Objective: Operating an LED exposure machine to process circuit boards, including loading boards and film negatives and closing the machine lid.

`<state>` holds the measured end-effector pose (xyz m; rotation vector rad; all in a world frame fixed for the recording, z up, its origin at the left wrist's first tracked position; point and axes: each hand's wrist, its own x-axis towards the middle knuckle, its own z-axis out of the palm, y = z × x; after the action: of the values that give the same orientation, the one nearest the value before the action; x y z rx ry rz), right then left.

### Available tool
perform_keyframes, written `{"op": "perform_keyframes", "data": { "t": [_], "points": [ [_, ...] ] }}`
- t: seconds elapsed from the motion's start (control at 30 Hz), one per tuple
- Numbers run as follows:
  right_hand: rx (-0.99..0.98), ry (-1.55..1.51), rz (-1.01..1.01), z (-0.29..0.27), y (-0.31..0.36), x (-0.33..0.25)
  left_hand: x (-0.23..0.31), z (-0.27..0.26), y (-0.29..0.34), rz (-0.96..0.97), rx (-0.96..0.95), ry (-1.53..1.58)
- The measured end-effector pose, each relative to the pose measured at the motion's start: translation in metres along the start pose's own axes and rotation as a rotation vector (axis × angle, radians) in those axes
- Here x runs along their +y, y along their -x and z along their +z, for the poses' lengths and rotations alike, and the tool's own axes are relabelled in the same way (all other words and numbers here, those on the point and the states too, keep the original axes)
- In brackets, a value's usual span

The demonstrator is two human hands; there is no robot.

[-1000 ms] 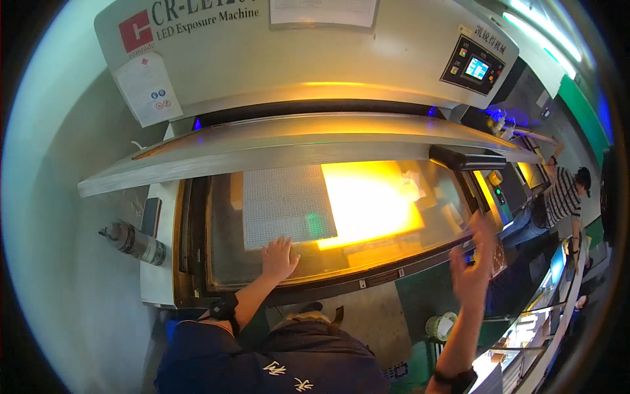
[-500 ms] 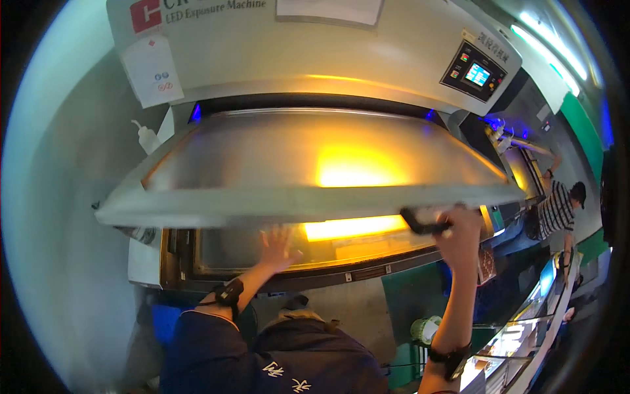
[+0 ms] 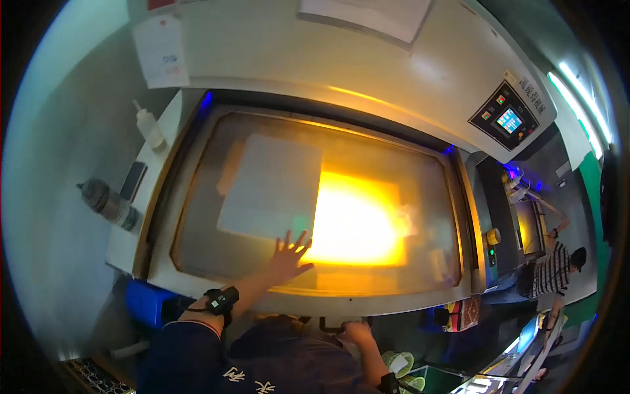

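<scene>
Down has come the lid [image 3: 400, 303], over the pale sheet [image 3: 272, 187]; left hand [image 3: 289, 259] splays, empty, near its corner, right hand [image 3: 356, 331] seems curled round the handle [image 3: 332, 326]. Best press evenly, nothing sliding!

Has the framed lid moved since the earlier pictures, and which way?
Yes, down: against the grey upper housing, the framed lid has swung farther away, toward the near side, and now lies over the glowing patch.
</scene>
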<state>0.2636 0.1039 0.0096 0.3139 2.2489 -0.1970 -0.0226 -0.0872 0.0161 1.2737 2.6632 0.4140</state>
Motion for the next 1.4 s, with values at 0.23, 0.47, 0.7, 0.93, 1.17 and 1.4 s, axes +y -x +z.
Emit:
{"op": "perform_keyframes", "data": {
  "t": [0.23, 0.47, 0.7, 0.93, 1.17, 1.4],
  "points": [
    [-0.428, -1.252, -0.384, -0.012, -0.039, 0.118, 0.022, 0.057, -0.023, -0.219, -0.025, -0.12],
    [1.066, -0.692, -0.341, -0.333, -0.003, 0.373, 0.07, 0.091, -0.051, -0.522, -0.019, -0.19],
    [1.777, -0.253, -0.314, -0.529, 0.044, 0.49, 0.262, 0.128, -0.153, -0.235, -0.167, -0.037],
    [1.886, -0.048, -0.259, -0.599, -0.029, 0.521, 0.314, 0.129, -0.192, -0.248, -0.237, 0.047],
    [1.949, -0.122, -0.297, -0.626, -0.077, 0.533, 0.306, 0.137, -0.199, -0.296, -0.284, 0.043],
    [1.985, -0.304, -0.513, -0.61, -0.068, 0.526, 0.296, 0.153, -0.194, -0.245, -0.209, -0.118]
  ]
}}
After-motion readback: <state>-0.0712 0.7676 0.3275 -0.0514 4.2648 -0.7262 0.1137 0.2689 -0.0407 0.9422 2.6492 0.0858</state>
